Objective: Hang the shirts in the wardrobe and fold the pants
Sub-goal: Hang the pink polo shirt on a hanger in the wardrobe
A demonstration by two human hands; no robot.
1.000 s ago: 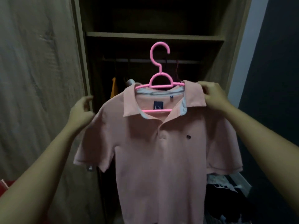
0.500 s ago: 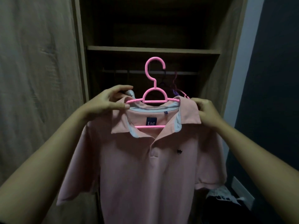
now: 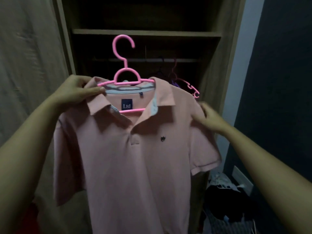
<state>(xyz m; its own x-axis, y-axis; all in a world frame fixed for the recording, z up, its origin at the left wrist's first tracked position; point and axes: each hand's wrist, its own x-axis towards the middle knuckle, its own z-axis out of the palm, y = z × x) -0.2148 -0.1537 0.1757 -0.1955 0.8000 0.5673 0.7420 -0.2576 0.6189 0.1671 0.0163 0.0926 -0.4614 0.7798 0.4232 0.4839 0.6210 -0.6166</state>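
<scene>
Right hand (image 3: pixel 209 119) has slid to the shoulder, grip unclear; left hand (image 3: pixel 76 93) pinches collar and pink hanger (image 3: pixel 125 65); polo shirt (image 3: pixel 135 166) hangs lengthwise, hook upward.

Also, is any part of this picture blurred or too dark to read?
Head view: dim overall; the right hand is smeared by motion blur; the left hand, the hanger and the label of the shirt are sharp; inside the wardrobe it is nearly black, so the rail hardly shows.
</scene>
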